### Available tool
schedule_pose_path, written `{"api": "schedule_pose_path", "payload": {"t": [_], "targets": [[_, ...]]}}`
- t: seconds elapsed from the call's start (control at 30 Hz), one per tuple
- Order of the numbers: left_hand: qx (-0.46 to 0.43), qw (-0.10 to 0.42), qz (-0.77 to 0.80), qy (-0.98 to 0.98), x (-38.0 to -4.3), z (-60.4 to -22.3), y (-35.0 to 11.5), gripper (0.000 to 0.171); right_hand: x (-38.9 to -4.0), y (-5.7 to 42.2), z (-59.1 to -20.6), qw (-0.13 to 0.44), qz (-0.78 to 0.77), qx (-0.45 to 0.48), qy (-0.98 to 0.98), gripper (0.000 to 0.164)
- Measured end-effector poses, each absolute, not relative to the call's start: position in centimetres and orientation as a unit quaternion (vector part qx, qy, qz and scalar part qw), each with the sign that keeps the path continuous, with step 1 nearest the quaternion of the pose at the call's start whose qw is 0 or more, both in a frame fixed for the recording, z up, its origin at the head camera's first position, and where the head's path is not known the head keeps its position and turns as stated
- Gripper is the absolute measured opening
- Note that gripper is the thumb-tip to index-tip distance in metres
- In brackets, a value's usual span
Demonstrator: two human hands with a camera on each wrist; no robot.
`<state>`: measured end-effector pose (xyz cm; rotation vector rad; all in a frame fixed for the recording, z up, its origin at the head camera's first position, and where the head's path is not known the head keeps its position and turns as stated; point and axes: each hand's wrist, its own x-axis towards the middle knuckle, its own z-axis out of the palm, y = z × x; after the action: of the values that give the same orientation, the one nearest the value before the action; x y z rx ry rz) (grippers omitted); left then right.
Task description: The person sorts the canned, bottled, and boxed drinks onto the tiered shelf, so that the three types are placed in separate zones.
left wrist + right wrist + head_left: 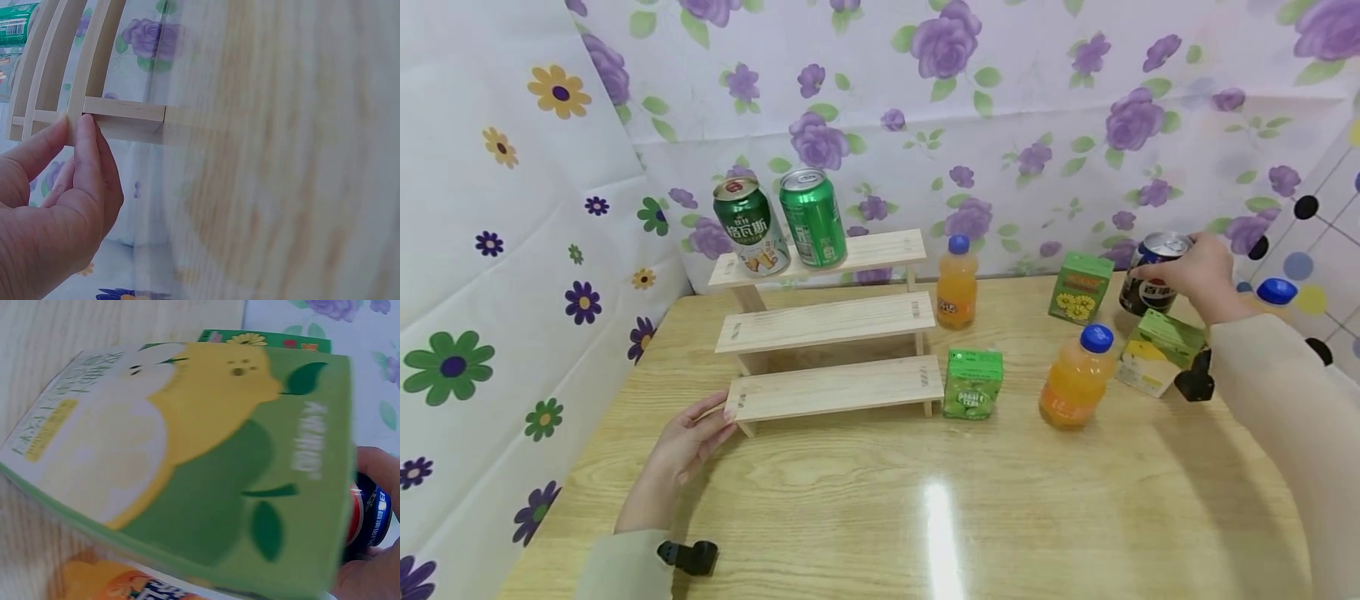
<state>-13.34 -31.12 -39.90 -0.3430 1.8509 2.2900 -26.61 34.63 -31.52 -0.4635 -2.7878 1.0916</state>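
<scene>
My left hand (688, 440) is at the left end of a three-step wooden shelf (835, 389). In the left wrist view, its thumb and fingers pinch the lowest step's edge. At the back right, my right hand (1208, 275) grips a dark blue cola can (1150, 293) from the side, near its top. The right wrist view shows the can (376, 509) partly hidden behind a green and yellow lemon drink carton (206, 462). Two green cans, one with a gold lid (752, 229) and one with a silver lid (814, 221), stand on the top step.
An orange drink bottle (957, 287) and a green drink carton (972, 385) stand right of the shelf. Farther right are another orange bottle (1075, 379), a carton with yellow flowers (1080, 287) and a blue-capped bottle (1276, 292) partly behind my right arm. Floral cloth (1022, 108) hangs behind.
</scene>
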Motion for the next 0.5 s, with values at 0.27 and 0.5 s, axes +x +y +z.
{"api": "schedule_pose_path", "payload": {"t": [0.27,0.5], "targets": [[-0.115,0.090,0.772,0.619,-13.4,-40.0,-31.2,0.027,-26.6,33.8,-28.7,0.071,0.370,-0.168,-0.911,0.097],[-0.110,0.095,0.774,0.616,-13.4,-40.0,-31.0,0.028,-26.3,33.5,-26.5,0.077,0.396,-0.169,-0.899,0.099]]}}
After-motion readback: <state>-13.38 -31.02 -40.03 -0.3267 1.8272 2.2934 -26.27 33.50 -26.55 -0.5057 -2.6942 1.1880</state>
